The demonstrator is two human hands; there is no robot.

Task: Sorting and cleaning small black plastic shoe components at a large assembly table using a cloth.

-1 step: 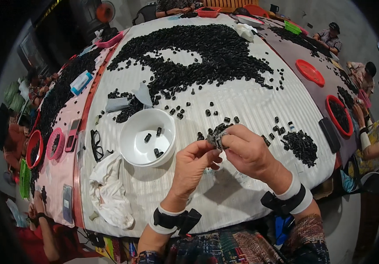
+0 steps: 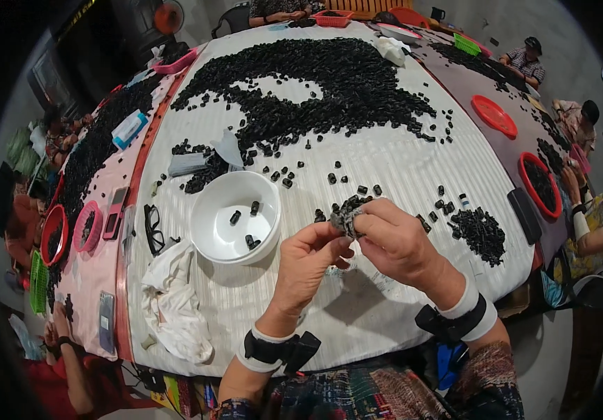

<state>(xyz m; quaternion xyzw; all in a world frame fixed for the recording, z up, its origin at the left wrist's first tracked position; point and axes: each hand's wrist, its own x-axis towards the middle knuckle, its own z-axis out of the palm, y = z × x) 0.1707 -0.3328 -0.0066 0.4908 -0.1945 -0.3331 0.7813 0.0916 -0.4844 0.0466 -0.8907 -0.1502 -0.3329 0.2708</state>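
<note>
My right hand (image 2: 399,241) is closed on a crumpled grey cloth (image 2: 343,224), held above the near middle of the table. My left hand (image 2: 305,262) meets it there, thumb and fingers pinched together at the cloth's edge. Whatever lies between the left fingertips is hidden. Just beyond the hands, small black cylindrical pieces (image 2: 362,190) are scattered. A white bowl (image 2: 203,238) stands left of my hands with a few of the same pieces on its bottom. To the right lies a small heap of black pieces (image 2: 480,234).
A large pile of black pieces (image 2: 280,63) covers the table's far half. On the left lie eyeglasses (image 2: 153,229), a white cloth (image 2: 175,308) and a grey glove (image 2: 188,164). A black case (image 2: 523,215) and red basket (image 2: 541,183) are at right. Other people sit around.
</note>
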